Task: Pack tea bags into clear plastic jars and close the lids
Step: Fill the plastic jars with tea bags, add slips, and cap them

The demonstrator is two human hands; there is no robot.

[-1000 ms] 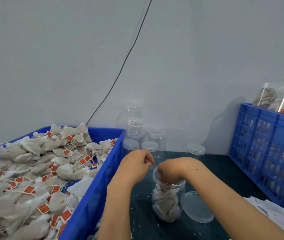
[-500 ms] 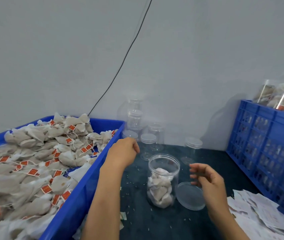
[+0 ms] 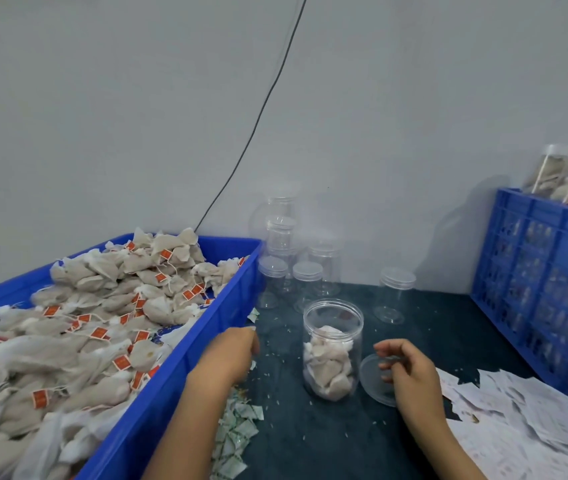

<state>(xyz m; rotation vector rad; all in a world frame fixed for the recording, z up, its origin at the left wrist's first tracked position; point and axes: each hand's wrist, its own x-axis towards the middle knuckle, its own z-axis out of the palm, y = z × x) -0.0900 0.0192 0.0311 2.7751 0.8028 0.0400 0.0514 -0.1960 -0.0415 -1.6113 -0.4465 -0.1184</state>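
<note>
An open clear jar (image 3: 333, 348) stands on the dark table, roughly half full of tea bags (image 3: 327, 372). Its clear lid (image 3: 371, 384) lies flat on the table just right of it, partly under my right hand (image 3: 410, 372). That hand hovers over the lid with loosely curled fingers and holds nothing. My left hand (image 3: 230, 351) is left of the jar, beside the blue bin's wall, reaching down towards small green-and-white packets (image 3: 237, 431). Its fingertips are hidden behind the hand.
A blue bin (image 3: 206, 327) heaped with tagged tea bags fills the left. Several empty lidded jars (image 3: 307, 285) stand at the back by the wall. A blue crate (image 3: 545, 278) with filled jars is at the right. White paper slips (image 3: 518, 420) lie front right.
My right hand left the jar's mouth and moved right over the lid. My left hand dropped from beside the jar's mouth to the table next to the bin.
</note>
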